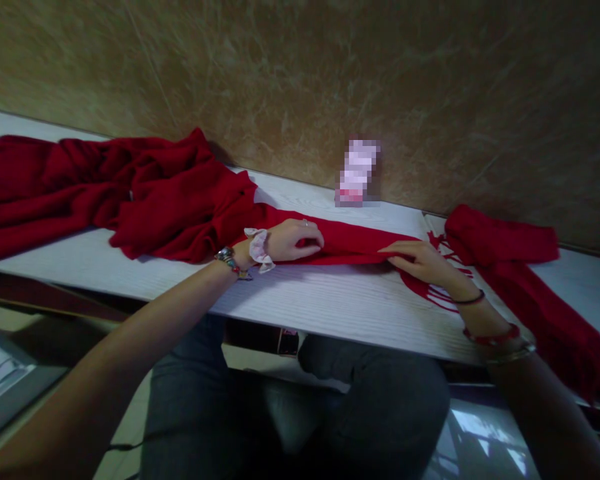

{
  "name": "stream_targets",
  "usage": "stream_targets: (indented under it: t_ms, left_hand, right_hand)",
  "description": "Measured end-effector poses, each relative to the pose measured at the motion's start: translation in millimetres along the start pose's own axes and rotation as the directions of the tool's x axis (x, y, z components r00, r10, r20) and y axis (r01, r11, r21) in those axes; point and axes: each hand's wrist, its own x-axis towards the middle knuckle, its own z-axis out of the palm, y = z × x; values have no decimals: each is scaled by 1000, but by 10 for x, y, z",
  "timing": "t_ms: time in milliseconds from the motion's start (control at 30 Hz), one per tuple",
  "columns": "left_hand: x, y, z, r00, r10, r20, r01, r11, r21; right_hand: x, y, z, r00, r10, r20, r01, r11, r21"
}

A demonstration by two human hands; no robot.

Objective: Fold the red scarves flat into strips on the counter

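A long red scarf (pixel 350 239) lies stretched across a white table (pixel 330 300), its bulk bunched up at the left (pixel 130 193). My left hand (pixel 293 241) rests on the folded strip, fingers curled and pinching the fabric. My right hand (pixel 420 259) lies on the same strip further right, fingers pressed together on the cloth near its red fringe (pixel 430 290). Both wrists wear bracelets; a pale scrunchie sits on my left wrist.
A second red scarf (pixel 520 267) with fringe lies at the right, trailing off the table's front edge. A small blurred pink and white object (pixel 357 172) stands against the brown marbled wall. My knees show below the table edge.
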Motion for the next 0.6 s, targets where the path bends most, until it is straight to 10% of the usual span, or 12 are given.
stream_targets:
  t_ms: [600]
  left_hand:
    - [2, 32, 55, 948, 98, 301, -49, 985, -166]
  right_hand:
    - [41, -112, 33, 956, -102, 275, 103, 995, 10]
